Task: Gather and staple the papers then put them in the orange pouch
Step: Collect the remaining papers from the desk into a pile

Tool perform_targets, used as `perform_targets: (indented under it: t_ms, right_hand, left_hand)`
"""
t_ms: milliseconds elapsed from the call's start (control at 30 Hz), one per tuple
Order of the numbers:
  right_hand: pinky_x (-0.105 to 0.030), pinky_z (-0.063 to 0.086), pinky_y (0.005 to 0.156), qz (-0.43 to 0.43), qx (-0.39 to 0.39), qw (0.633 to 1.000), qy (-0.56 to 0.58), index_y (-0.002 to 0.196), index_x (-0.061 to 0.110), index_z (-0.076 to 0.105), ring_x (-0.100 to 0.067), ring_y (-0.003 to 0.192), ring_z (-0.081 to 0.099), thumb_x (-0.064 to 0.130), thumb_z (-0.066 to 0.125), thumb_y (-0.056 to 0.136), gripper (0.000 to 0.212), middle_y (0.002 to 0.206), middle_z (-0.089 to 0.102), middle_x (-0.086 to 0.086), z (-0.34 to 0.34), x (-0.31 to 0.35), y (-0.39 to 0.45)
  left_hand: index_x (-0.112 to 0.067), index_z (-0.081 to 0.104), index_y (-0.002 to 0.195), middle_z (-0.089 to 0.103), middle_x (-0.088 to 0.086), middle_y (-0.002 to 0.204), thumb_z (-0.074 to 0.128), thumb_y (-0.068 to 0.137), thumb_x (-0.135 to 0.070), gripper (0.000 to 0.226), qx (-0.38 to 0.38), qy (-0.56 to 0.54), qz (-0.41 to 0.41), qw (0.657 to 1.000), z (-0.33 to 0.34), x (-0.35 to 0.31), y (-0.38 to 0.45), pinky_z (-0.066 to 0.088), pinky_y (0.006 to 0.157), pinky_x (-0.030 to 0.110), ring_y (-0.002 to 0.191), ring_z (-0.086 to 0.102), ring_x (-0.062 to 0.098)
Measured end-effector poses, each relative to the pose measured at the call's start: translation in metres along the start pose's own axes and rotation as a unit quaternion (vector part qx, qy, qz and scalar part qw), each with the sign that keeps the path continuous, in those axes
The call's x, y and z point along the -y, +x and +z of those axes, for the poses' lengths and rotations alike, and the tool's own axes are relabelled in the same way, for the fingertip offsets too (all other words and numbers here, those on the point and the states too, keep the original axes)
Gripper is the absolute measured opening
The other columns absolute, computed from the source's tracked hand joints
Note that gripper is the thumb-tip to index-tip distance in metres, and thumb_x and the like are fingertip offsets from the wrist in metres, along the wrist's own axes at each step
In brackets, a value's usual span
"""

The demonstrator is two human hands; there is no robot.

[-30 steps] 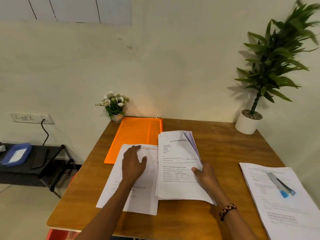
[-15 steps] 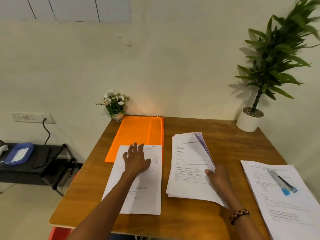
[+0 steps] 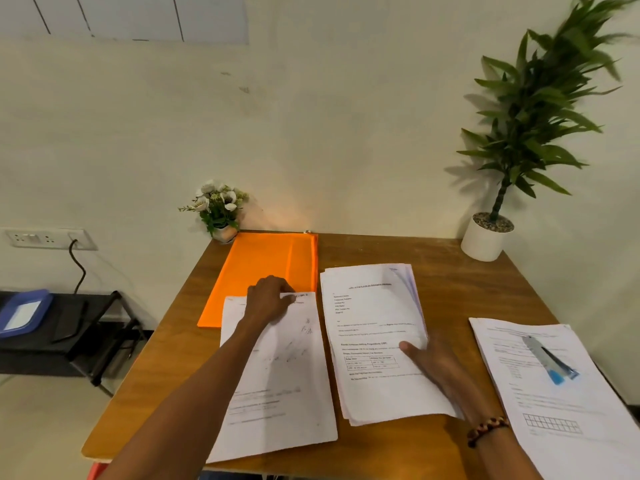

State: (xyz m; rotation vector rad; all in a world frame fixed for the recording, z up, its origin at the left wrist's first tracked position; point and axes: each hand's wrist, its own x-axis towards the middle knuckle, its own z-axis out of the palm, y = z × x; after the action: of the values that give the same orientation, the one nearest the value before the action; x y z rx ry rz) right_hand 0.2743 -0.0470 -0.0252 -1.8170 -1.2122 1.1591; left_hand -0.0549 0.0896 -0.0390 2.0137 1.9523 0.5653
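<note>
Gathering is the step in hand, judging by how the papers lie in three separate lots on the wooden bench. The left hand sits at the top edge of the single sheet in the lower middle of the frame, its fingers curled over that edge as if pinching it up, though whether the paper is truly lifted I cannot tell. The right hand lies on the thicker stack just right of that sheet, thumb flat on the top page and the other fingers hidden at the stack's right edge, so its grip is unclear. A third pile rests at the lower right, well apart, with a stapler lying on top of it. The orange pouch lies flat at the centre of the frame, its near end tucked under the single sheet, beside a small flower pot; a potted plant stands at the upper right. Next, the sheet likely needs carrying onto the stack and the edges squaring, then the third pile joined, before the stapler is of any use.
</note>
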Motion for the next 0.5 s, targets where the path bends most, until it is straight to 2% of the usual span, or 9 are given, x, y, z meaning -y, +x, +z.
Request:
perform_targets:
  t_ms: [67, 133, 233, 300, 367, 433, 500]
  right_hand:
    - [-0.037, 0.055, 0.091, 0.013, 0.025, 0.998, 0.050, 0.135, 0.019, 0.048, -0.029, 0.117, 0.063, 0.025, 0.075, 0.091, 0.052, 0.135, 0.060, -0.003, -0.006, -0.004, -0.003]
    - [-0.043, 0.061, 0.088, 0.020, 0.053, 0.995, 0.077, 0.124, 0.023, 0.056, -0.023, 0.106, 0.069, 0.025, 0.079, 0.087, 0.044, 0.126, 0.069, -0.006, -0.011, -0.011, -0.006]
    - [-0.047, 0.060, 0.091, 0.019, 0.088, 0.994, 0.061, 0.135, 0.021, 0.053, -0.023, 0.109, 0.070, 0.031, 0.083, 0.082, 0.062, 0.124, 0.070, -0.003, -0.018, -0.016, -0.009]
    - [-0.049, 0.060, 0.092, 0.016, 0.111, 0.993, 0.044, 0.138, 0.024, 0.050, -0.024, 0.111, 0.069, 0.039, 0.086, 0.077, 0.072, 0.126, 0.069, -0.001, -0.019, -0.013, -0.012]
    - [-0.051, 0.059, 0.093, 0.006, 0.131, 0.991, 0.015, 0.139, 0.027, 0.047, -0.025, 0.113, 0.069, 0.051, 0.089, 0.069, 0.086, 0.128, 0.068, -0.001, -0.018, -0.011, -0.012]
    - [-0.051, 0.059, 0.093, 0.003, 0.147, 0.989, -0.010, 0.140, 0.028, 0.042, -0.025, 0.115, 0.067, 0.057, 0.089, 0.064, 0.094, 0.131, 0.065, -0.001, -0.013, -0.006, -0.010]
    - [-0.048, 0.060, 0.092, -0.002, 0.152, 0.988, -0.031, 0.139, 0.029, 0.038, -0.024, 0.115, 0.066, 0.050, 0.085, 0.075, 0.082, 0.133, 0.061, 0.001, -0.005, 0.009, -0.010]
  left_hand:
    - [-0.024, 0.073, 0.097, 0.068, -0.001, 0.106, 0.073, 0.090, -0.036, 0.014, 0.000, -0.065, 0.014, 0.998, -0.002, 0.001, 0.001, 0.043, 0.079, 0.032, 0.104, 0.061, 0.022]
    - [-0.024, 0.073, 0.095, 0.071, -0.002, 0.102, 0.073, 0.090, -0.034, 0.011, -0.005, -0.092, 0.029, 0.995, -0.007, 0.001, 0.001, 0.043, 0.074, 0.030, 0.098, 0.063, 0.020]
    - [-0.021, 0.075, 0.094, 0.074, -0.001, 0.099, 0.073, 0.091, -0.030, 0.009, -0.019, -0.127, 0.056, 0.990, -0.019, -0.006, 0.001, 0.042, 0.072, 0.028, 0.092, 0.063, 0.016]
    - [-0.019, 0.076, 0.094, 0.075, -0.002, 0.098, 0.074, 0.091, -0.028, 0.010, -0.007, -0.145, 0.085, 0.986, -0.029, -0.014, 0.000, 0.042, 0.071, 0.021, 0.090, 0.064, 0.012]
    - [-0.016, 0.077, 0.092, 0.076, -0.003, 0.094, 0.074, 0.091, -0.026, 0.011, 0.039, -0.197, 0.099, 0.975, -0.040, -0.026, -0.003, 0.043, 0.070, 0.016, 0.085, 0.066, 0.005]
    - [-0.013, 0.076, 0.093, 0.076, -0.002, 0.081, 0.073, 0.092, -0.025, 0.013, 0.107, -0.283, 0.098, 0.948, -0.050, -0.041, -0.009, 0.045, 0.068, 0.022, 0.074, 0.066, 0.004]
    - [-0.010, 0.073, 0.096, 0.076, 0.007, 0.076, 0.070, 0.095, -0.024, 0.015, 0.159, -0.339, 0.098, 0.922, -0.060, -0.057, -0.013, 0.048, 0.067, 0.026, 0.073, 0.066, 0.009]
